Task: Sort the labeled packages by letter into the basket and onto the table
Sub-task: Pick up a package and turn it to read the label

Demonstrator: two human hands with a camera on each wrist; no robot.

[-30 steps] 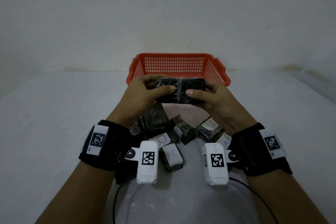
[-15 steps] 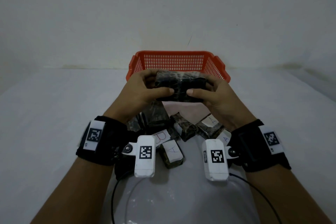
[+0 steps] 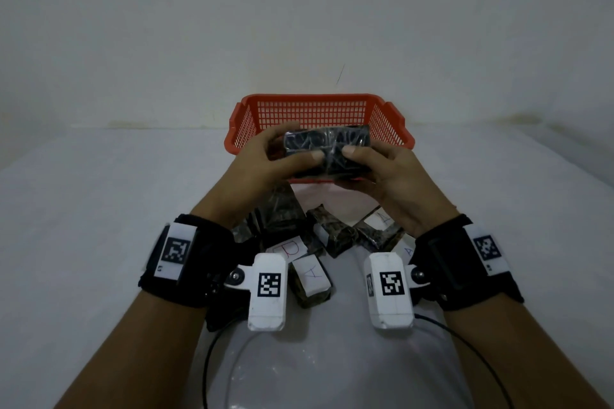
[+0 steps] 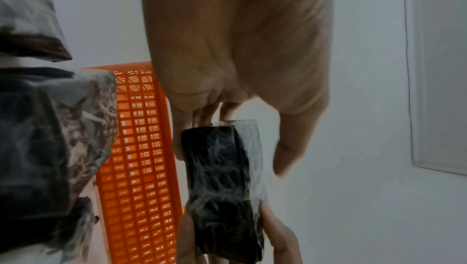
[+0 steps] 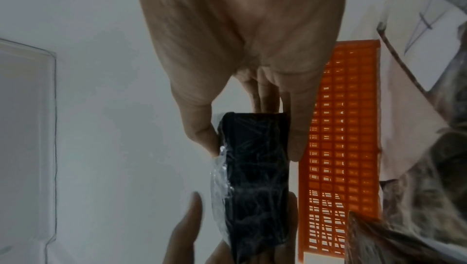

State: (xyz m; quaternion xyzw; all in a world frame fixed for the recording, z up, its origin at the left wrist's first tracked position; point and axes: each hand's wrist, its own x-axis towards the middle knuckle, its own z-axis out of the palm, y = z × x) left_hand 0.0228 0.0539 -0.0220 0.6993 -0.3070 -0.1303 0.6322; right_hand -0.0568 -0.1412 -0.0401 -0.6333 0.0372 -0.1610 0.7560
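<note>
Both hands hold one dark plastic-wrapped package (image 3: 327, 149) in the air, level with the near rim of the orange basket (image 3: 319, 111). My left hand (image 3: 275, 159) grips its left end and my right hand (image 3: 382, 166) grips its right end, thumbs on the near face. No label shows on the held package (image 4: 222, 178) (image 5: 255, 178). Under the wrists lies a pile of camouflage-wrapped packages (image 3: 282, 209) with white labels: one reads A (image 3: 312, 274), another A (image 3: 380, 219), one D (image 3: 287, 247).
The white table (image 3: 83, 209) spreads to both sides of the pile. The basket stands against the far white wall. Black cables (image 3: 212, 352) run from the wrist cameras across the table's near part.
Both hands have lifted the package a little and carried it away from me toward the basket, tilting its top face more into view.
</note>
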